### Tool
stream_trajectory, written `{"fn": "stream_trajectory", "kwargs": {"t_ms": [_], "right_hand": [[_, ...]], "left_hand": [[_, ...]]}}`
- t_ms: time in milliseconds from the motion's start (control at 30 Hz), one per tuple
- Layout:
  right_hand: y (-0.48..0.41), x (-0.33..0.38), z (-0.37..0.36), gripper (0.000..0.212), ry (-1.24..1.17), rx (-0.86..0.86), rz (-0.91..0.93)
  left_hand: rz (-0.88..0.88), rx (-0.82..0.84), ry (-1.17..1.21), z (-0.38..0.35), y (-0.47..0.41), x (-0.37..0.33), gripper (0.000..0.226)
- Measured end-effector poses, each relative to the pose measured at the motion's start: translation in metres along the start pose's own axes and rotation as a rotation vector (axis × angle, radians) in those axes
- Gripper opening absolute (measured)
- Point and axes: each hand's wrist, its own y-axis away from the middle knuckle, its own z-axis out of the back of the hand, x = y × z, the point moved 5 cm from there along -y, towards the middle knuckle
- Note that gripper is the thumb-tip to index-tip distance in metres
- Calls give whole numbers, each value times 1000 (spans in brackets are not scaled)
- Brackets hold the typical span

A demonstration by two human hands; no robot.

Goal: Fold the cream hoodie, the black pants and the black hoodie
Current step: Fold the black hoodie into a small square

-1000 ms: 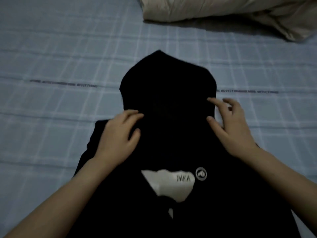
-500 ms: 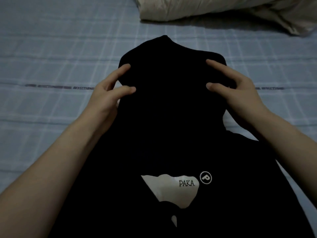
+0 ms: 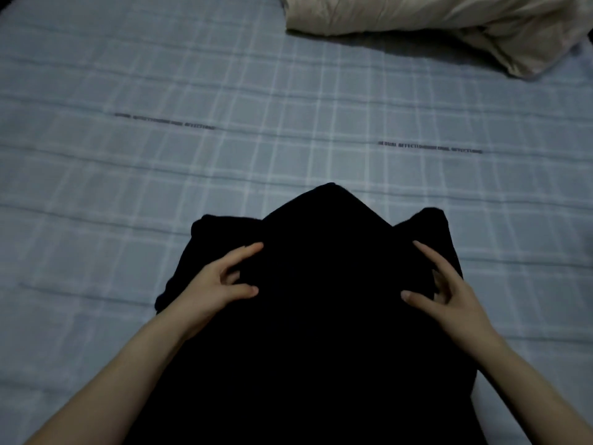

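As your left hand (image 3: 218, 285) lies on the black hoodie (image 3: 321, 316), spread across the bed (image 3: 128, 187), its fingers (image 3: 247, 250) apparently pinch the dark cloth; your right hand (image 3: 449, 297) grips likewise, cream fabric (image 3: 417, 14) beyond.

The black hoodie (image 3: 321, 332) lay on the blue-checked bed (image 3: 128, 187), spread between and beneath the hands. The left hand (image 3: 218, 287) and the right hand (image 3: 449, 300) each pinched a side edge of the hood, with the forefinger stretched out on the cloth, the thumb pressed nearer the body and the other fingers curled. The hood's tip pointed away beyond both hands, and a shoulder bunched just outside each hand. Far beyond the right hand lay a cream fabric bundle (image 3: 417, 17).
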Motion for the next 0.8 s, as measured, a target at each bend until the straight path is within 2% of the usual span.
{"fn": "stream_trajectory", "kwargs": {"t_ms": [67, 133, 233, 333, 400, 467, 533, 600, 700, 800], "right_hand": [[5, -11, 0, 66, 26, -34, -20], [1, -4, 4, 52, 162, -73, 36], [-19, 14, 9, 32, 318, -146, 101], [-54, 36, 8, 45, 574, -247, 126], [-77, 47, -5, 47, 676, -181, 120], [-91, 50, -21, 40, 571, -35, 65], [-88, 53, -28, 40, 463, 33, 54], [-70, 58, -23, 50, 381, 11, 100], [-24, 64, -13, 60, 274, -40, 223], [25, 54, -10, 67, 196, -10, 192]], "left_hand": [[29, -13, -40, 3, 6, 14, 69], [9, -28, -125, 6, 5, 11, 62], [-152, -159, -412, 13, -9, -25, 47], [-228, -218, -675, 6, -36, -56, 52], [-228, -228, -814, 1, -56, -64, 58], [-202, -221, -731, -1, -65, -63, 62], [-229, -236, -596, 0, -60, -58, 61], [-272, -237, -420, 4, -42, -52, 61], [-324, -152, -269, 7, -6, -40, 68], [-309, -9, -144, 6, 30, -26, 74]]}}
